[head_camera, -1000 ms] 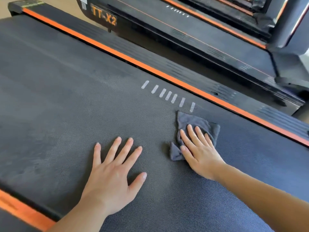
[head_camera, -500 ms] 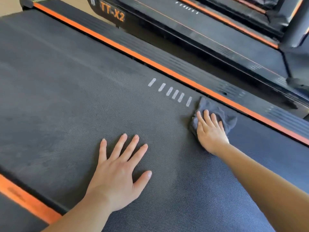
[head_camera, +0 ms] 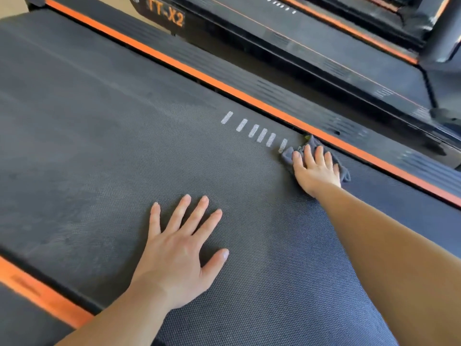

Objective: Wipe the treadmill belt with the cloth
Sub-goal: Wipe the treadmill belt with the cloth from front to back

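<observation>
The dark textured treadmill belt [head_camera: 104,156] fills most of the view. A small grey cloth [head_camera: 288,154] lies bunched on the belt near its far edge, just right of a row of white dashes [head_camera: 254,129]. My right hand [head_camera: 315,169] presses flat on the cloth with straight fingers, covering most of it. My left hand [head_camera: 178,248] rests flat on the belt nearer to me, fingers spread, holding nothing.
An orange-striped side rail [head_camera: 224,88] runs along the belt's far edge, and another orange rail [head_camera: 37,290] borders the near edge. A second treadmill marked TT-X2 [head_camera: 166,17] stands beyond, with a dark upright post [head_camera: 444,28] at top right.
My right hand has pushed the cloth away from me, from mid-belt to the far edge beside the orange rail. My left hand has stayed flat on the belt.
</observation>
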A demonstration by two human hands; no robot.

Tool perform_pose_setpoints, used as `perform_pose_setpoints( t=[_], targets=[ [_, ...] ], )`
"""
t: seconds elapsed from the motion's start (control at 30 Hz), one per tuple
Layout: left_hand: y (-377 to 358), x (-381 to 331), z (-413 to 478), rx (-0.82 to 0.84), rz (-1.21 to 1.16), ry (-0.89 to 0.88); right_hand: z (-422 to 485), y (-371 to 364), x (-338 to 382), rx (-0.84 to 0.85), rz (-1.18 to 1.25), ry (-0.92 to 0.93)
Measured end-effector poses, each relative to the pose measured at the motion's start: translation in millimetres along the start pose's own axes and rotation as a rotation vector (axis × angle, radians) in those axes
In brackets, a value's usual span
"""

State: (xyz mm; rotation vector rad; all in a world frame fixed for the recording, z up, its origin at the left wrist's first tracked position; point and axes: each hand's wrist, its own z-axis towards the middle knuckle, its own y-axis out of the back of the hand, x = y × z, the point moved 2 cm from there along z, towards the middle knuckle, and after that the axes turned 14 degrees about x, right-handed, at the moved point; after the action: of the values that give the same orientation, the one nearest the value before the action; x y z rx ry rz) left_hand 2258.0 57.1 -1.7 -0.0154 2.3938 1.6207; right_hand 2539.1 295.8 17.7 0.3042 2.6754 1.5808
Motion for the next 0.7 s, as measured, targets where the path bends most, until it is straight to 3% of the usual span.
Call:
perform_pose_setpoints(
  t=[0.23,0.47,0.57,0.7],
  targets=[
    [1.7,-2.3,-0.1,0.008,0.008,0.002,-47.5,-22.9,-16.1,0.029,-0.118,0.153],
    [0.9,-1.2,-1.1,0.01,0.012,0.011,-157.5,-65.6,-8.9,0.241,-0.252,0.546],
    [0.3,-1.5,-0.2,0.005,0.005,0.012,-132.5,-59.6,-10.9,0.161,-0.289,0.466],
    [1.2,-1.2,-0.7,-0.007,0.006,0.011,-67.9,-32.9,8.3,0.084,-0.061,0.147]
  ],
)
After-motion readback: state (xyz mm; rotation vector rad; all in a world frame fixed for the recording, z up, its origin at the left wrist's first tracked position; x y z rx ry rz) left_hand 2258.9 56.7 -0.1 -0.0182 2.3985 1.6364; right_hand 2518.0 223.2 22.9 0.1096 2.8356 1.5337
